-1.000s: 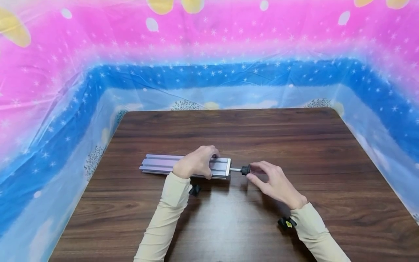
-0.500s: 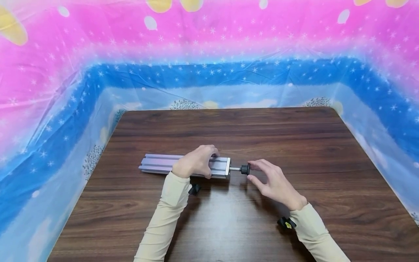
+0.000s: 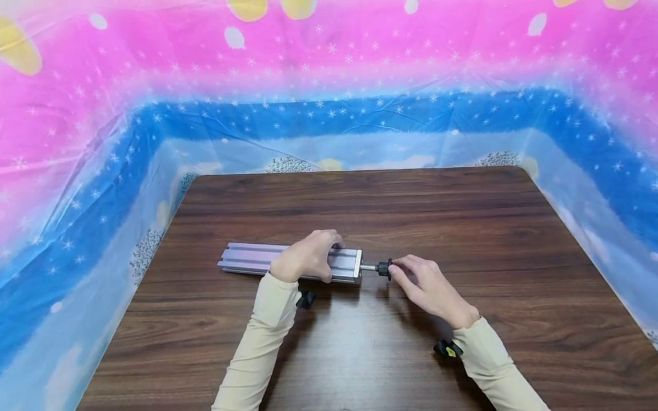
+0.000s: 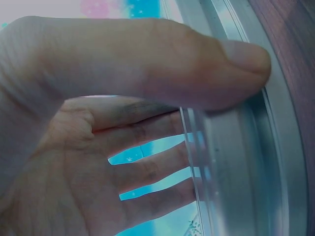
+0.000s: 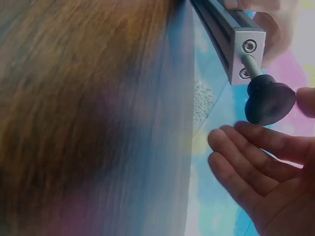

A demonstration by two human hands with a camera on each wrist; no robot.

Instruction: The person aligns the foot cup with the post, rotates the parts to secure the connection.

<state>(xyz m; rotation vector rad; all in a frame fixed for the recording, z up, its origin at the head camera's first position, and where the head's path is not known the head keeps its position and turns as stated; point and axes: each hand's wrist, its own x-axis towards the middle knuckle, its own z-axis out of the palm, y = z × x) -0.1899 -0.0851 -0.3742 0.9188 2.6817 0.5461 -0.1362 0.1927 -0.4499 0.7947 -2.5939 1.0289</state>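
A silver aluminium profile with lengthwise slots lies on the table. My left hand holds it from above near its right end, thumb on the near side and fingers over the far side. In the left wrist view the thumb presses along a slotted face. From the plate on the profile's end, which carries two screws, sticks a threaded stem with a black levelling foot. My right hand pinches the foot's round base between thumb and index finger; the other fingers stay loosely extended below it.
The brown wood-grain table has a rounded far edge. A pink and blue patterned cloth surrounds it on the far side and both sides. Black camera mounts sit at both wrists.
The right thumb and fingers, spread apart at the foot's rim half a second ago, have come together on it. The left hand and the profile have stayed in place.
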